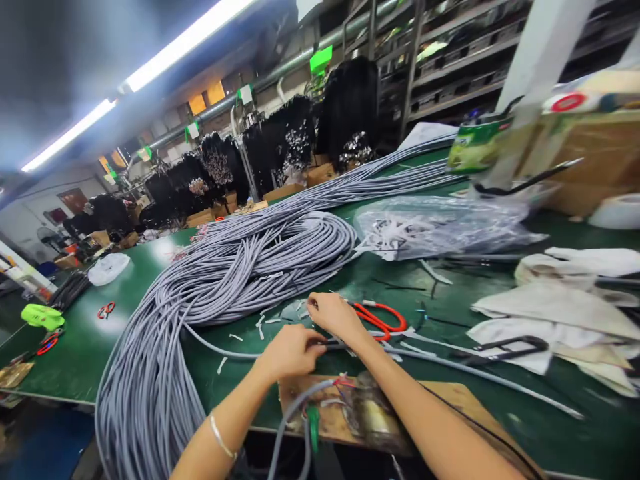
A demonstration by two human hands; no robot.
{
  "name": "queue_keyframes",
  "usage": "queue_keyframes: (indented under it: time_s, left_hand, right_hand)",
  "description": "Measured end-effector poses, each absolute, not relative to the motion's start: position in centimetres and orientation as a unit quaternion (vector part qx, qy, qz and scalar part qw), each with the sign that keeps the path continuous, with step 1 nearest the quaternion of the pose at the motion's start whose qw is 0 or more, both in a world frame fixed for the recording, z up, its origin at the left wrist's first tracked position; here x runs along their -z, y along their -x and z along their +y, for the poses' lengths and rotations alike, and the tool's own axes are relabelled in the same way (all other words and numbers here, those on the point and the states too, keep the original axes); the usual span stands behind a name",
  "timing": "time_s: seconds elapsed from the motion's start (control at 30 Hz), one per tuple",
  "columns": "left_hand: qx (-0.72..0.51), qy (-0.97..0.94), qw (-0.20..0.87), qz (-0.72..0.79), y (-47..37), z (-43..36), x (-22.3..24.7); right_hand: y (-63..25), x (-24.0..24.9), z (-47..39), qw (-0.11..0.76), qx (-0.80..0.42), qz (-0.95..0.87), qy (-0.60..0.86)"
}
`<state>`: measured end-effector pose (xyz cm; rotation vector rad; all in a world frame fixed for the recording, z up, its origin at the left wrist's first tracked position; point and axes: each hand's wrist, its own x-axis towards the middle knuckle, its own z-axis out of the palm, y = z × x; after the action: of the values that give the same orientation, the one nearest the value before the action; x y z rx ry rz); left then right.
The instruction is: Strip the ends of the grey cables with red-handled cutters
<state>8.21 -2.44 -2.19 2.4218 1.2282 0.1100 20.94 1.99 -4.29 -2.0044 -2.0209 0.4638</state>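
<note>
My left hand (293,350) is closed around a grey cable (225,351) near the table's front edge, its fingertips pinching at a dark section. Just above and to the right, my right hand (333,312) has its fingers bent together over small white scraps; what they hold, if anything, is too small to tell. Red-handled scissors (387,320) lie right beside my right wrist. Below the hands is a wooden board (450,400) with a metal device (375,417) and the stripped end of another grey cable (300,400), showing red wires.
A large bundle of grey cables (240,267) covers the left and middle of the green table (135,293). To the right lie a plastic bag of white pieces (440,223), white gloves (560,307) and black pliers (515,348). Smaller red scissors (106,310) rest at left.
</note>
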Motion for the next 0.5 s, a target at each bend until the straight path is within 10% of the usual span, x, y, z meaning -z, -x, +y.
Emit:
queue_keyframes:
  time_s: [0.5]
  left_hand:
    - [-0.277, -0.672, 0.191, 0.660, -1.4, -3.5, 6.6]
  right_hand:
    - [-20.6, 5.1, 1.2, 0.198, -0.095, -0.702, 0.677]
